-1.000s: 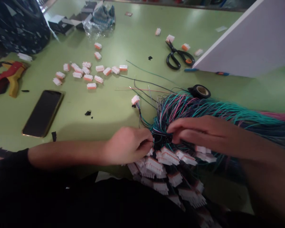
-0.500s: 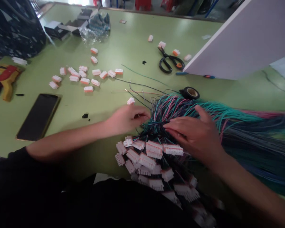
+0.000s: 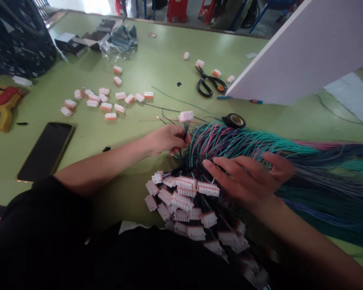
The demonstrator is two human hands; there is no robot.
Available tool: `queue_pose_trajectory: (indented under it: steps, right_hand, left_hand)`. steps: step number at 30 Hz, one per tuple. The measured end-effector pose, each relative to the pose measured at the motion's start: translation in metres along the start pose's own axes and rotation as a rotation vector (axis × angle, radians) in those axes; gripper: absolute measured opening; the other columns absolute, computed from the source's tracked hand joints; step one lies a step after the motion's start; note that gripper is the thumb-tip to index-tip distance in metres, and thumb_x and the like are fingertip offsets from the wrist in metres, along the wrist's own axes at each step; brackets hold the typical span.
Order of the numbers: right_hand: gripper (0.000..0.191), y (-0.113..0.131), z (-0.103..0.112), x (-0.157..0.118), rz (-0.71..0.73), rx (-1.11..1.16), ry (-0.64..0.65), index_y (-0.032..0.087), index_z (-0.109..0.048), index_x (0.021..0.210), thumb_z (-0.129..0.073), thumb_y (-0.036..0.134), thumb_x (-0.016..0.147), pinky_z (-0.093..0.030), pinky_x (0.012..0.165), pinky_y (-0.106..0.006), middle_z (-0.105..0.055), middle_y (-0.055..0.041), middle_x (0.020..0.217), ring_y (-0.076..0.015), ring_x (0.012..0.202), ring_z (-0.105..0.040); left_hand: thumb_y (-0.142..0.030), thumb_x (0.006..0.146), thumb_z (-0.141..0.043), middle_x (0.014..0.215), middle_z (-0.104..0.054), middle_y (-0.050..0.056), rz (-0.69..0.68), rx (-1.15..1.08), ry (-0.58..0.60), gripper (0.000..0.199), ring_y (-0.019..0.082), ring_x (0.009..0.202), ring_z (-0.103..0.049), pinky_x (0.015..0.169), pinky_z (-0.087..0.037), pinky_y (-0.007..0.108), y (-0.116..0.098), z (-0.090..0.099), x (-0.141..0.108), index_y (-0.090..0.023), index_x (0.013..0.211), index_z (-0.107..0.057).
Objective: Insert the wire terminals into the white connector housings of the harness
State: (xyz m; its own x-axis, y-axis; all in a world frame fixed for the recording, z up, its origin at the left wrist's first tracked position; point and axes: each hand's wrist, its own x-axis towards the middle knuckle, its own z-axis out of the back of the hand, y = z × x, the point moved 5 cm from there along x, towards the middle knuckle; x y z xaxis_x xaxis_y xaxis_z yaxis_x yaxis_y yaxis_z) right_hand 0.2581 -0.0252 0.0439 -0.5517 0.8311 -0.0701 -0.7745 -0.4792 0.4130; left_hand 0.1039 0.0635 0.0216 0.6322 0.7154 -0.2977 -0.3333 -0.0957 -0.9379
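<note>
Our left hand (image 3: 168, 139) is narrow, pinched around the short dark wires (image 3: 186, 128) beneath a small white plastic connector block (image 3: 186, 116), which sits just above its thumb and forefinger. Where those wires run on below the grip is hidden by our fingers. Our right hand (image 3: 249, 175) is wide, fingers loosely spread and the outermost one smeared by blur; whether its fingertips touch the thick bundle of green, pink and dark wires (image 3: 248, 139) — or only hover over it — we cannot tell. The bundle passes behind that hand and is cut off at the right edge. Between our hands and our body lies a cluster of white plastic connectors with orange lines (image 3: 183, 201), its lowest pieces sinking into shadow, too dark to count.

The held block's long axis runs roughly left to right, its right end slightly raised, and its wired side faces down into our left hand. The bundle's long axis stretches from beside our left hand out past our right. Just beyond our right hand sits a black roll of tape (image 3: 235, 121) — its hole facing us.
</note>
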Motion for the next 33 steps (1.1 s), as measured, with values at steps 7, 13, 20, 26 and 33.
queue_pose_trajectory:
  steps: [7,13,20,26,33]
  right_hand:
    - [0.028,0.002,0.033,0.033,-0.196,0.08,-0.2,0.025,-0.07,0.09,-0.046,0.039,0.086,-0.05,0.074,-0.033,-0.073,-0.0023,0.084,-0.0196,0.082,-0.067]
    - [0.025,-0.019,0.042,0.091,-0.362,0.525,-0.302,0.018,-0.065,0.075,-0.053,0.039,0.081,-0.051,0.061,-0.03,-0.069,-0.0049,0.072,-0.0129,0.059,-0.061]
    - [0.019,-0.039,0.015,0.155,-0.321,0.488,-0.36,0.014,-0.062,0.076,-0.051,0.029,0.081,-0.051,0.064,-0.028,-0.065,-0.0046,0.069,-0.0117,0.061,-0.06]
    - [0.032,-0.048,0.023,0.152,-0.304,0.389,-0.313,0.015,-0.058,0.108,-0.055,0.023,0.077,-0.05,0.067,-0.029,-0.066,-0.0043,0.081,-0.0132,0.069,-0.062]
    - [0.024,-0.023,0.034,0.133,-0.305,-0.191,0.01,0.018,-0.067,0.079,-0.053,0.037,0.076,-0.045,0.067,-0.035,-0.068,-0.0078,0.077,-0.0208,0.073,-0.062]
  left_hand:
    - [-0.006,0.075,-0.049,0.076,-0.065,0.002,-0.155,0.184,-0.175,0.019,0.01,0.068,-0.06,0.066,-0.052,0.024,0.005,-0.005,-0.052,-0.012,0.087,-0.062]
    - [-0.011,0.081,-0.043,0.109,-0.065,0.015,-0.538,0.761,-0.083,0.035,0.02,0.1,-0.059,0.088,-0.049,0.036,-0.018,-0.052,-0.086,-0.006,0.113,-0.057]
    - [-0.013,0.089,-0.035,0.103,-0.063,0.015,-0.521,1.228,-0.079,0.031,0.02,0.087,-0.058,0.073,-0.046,0.029,-0.035,-0.096,-0.077,-0.005,0.107,-0.058]
    - [-0.021,0.091,-0.035,0.085,-0.062,0.011,-0.485,1.239,-0.192,0.029,0.018,0.077,-0.056,0.058,-0.04,0.026,-0.036,-0.101,-0.077,-0.01,0.102,-0.06]
    - [-0.023,0.089,-0.039,0.086,-0.062,0.011,-0.48,1.213,-0.194,0.028,0.02,0.078,-0.056,0.06,-0.042,0.028,-0.04,-0.101,-0.078,-0.009,0.098,-0.061]
